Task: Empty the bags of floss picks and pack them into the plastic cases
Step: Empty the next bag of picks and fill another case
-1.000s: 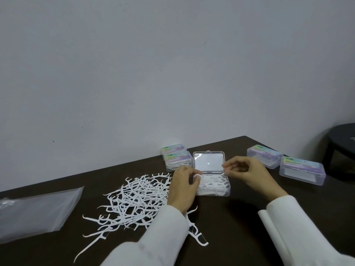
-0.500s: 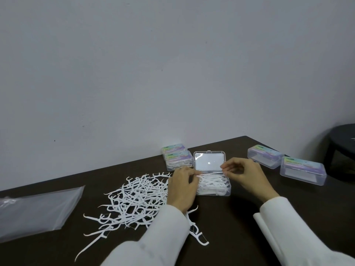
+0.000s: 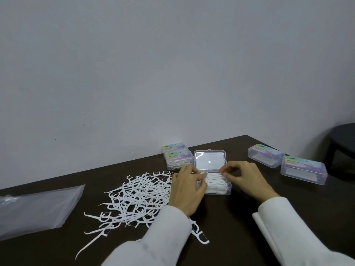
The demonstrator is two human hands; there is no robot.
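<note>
Two closed cases [image 3: 286, 164] right of open case [image 3: 221, 187], left hand [image 3: 187, 191] and right hand [image 3: 247, 179] pinching picks [image 3: 214, 179], loose pile [image 3: 138, 198] left

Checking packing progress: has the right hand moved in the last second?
Yes. The right hand drifted slightly left, toward the open case's lid hinge.

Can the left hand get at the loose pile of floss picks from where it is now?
Probably yes. The left hand sits at the open case, right beside the pile of floss picks, and nothing lies between them.
</note>
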